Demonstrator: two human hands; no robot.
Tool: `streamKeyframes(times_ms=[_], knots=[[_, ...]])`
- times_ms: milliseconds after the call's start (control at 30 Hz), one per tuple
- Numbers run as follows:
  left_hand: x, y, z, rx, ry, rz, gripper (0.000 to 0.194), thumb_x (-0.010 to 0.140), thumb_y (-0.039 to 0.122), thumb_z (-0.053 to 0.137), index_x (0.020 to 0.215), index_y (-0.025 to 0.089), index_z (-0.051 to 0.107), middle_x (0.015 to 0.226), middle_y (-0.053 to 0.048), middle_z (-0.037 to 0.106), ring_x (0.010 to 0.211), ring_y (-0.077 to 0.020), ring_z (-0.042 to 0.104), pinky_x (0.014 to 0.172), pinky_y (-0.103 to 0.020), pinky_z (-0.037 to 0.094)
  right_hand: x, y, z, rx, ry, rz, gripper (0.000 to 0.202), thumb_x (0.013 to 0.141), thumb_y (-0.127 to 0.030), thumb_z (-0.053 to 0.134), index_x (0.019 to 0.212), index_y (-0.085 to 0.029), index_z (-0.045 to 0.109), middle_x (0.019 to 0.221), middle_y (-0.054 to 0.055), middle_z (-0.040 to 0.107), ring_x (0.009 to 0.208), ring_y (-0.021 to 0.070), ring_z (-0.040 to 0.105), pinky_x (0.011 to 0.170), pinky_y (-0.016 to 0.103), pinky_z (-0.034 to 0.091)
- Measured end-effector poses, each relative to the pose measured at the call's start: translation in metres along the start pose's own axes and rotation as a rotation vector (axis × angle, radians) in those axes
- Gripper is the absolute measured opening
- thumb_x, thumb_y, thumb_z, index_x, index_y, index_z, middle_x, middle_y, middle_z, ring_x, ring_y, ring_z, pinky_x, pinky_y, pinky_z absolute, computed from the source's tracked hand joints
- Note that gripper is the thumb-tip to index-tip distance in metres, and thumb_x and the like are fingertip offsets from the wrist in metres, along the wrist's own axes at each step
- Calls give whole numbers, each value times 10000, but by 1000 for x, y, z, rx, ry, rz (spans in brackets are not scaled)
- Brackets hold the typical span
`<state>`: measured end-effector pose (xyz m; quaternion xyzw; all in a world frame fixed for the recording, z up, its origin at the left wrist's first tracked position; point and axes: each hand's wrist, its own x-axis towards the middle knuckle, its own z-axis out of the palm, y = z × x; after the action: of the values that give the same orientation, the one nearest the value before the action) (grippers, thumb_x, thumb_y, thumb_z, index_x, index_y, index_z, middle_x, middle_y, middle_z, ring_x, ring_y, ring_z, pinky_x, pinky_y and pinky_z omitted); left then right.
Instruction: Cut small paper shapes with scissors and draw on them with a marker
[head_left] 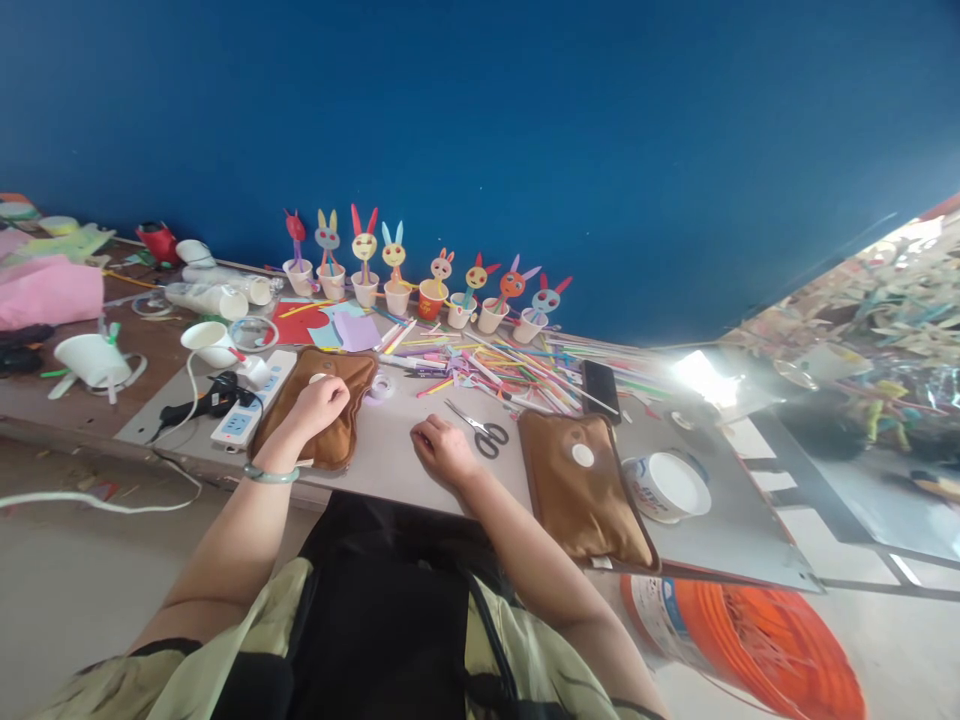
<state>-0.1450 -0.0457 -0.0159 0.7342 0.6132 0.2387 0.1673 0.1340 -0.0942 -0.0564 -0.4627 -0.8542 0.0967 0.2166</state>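
My left hand [321,402] rests on a brown hot-water bag [343,442], its fingers curled into a loose fist with nothing visible in them. A jade-coloured bangle [271,475] circles that wrist. On the grey tabletop lies my right hand [444,450], fingers folded in and no object showing in it. Just right of it are black-handled scissors [487,436], blades slightly apart. A roll of clear tape [381,387] sits between the two hands, farther back. Past it spreads a pile of coloured sticks and pens [480,370].
Several paper cups with rabbit-faced figures [394,260] line the blue wall. At left are a power strip [251,405], a black glue gun [202,400] and white cups. Rightward lie another brown bag [581,490], a phone [598,388], a white tub [667,487] and, below, an orange bucket [757,640].
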Motion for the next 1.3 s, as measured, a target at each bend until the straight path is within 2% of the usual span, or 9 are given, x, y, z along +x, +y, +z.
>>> streamKeyframes(times_ms=[67,200,467,733,900,1100,1200,1300], knots=[[-2,1,4,13,-13,7,57,779,228,501,759,221,554,806,-59,665,775,-213,593,702,-307,426,0,0,0,-2,1,0,171,956,-217,506,957,-200,676,896,45,634,787,148,595,761,247,414],[-6,2,12,69,-21,67,163,811,274,565,953,206,610,947,-88,697,879,-244,631,772,-334,456,0,1,1,-2,-2,3,172,955,-217,504,950,-199,674,893,43,631,784,147,593,753,247,410],[-5,-1,25,206,-23,107,191,833,345,635,936,188,605,985,-120,675,960,-293,617,848,-393,452,0,2,2,5,6,-6,171,953,-212,504,949,-199,675,892,42,633,780,146,595,760,246,414],[-4,10,25,394,-110,71,243,864,346,639,1015,161,595,1046,-130,642,1035,-313,599,884,-417,466,0,2,3,18,24,-7,149,938,-197,526,938,-204,675,875,38,631,767,146,589,740,247,406],[-7,27,16,526,-194,40,264,904,334,582,1072,130,599,1106,-162,622,1088,-325,592,913,-418,480,-1,3,5,20,31,-10,149,943,-211,525,939,-209,673,876,39,633,763,149,592,726,252,402],[-16,61,3,599,-352,39,261,923,256,510,1101,107,629,1165,-198,614,1101,-333,623,898,-418,498,0,6,5,41,25,-22,146,944,-220,529,958,-208,674,886,39,636,775,153,605,736,254,412],[-16,76,-2,519,-433,149,270,932,267,499,1139,146,625,1142,-165,655,1089,-306,644,919,-408,492,0,7,5,64,27,-22,150,948,-216,525,960,-205,674,885,38,637,784,152,615,746,250,421],[-6,89,-9,421,-461,283,277,930,301,513,1171,203,609,1169,-114,681,1126,-267,637,959,-370,479,1,6,4,67,25,-16,148,950,-218,528,959,-205,675,881,37,637,782,153,617,743,251,426]])
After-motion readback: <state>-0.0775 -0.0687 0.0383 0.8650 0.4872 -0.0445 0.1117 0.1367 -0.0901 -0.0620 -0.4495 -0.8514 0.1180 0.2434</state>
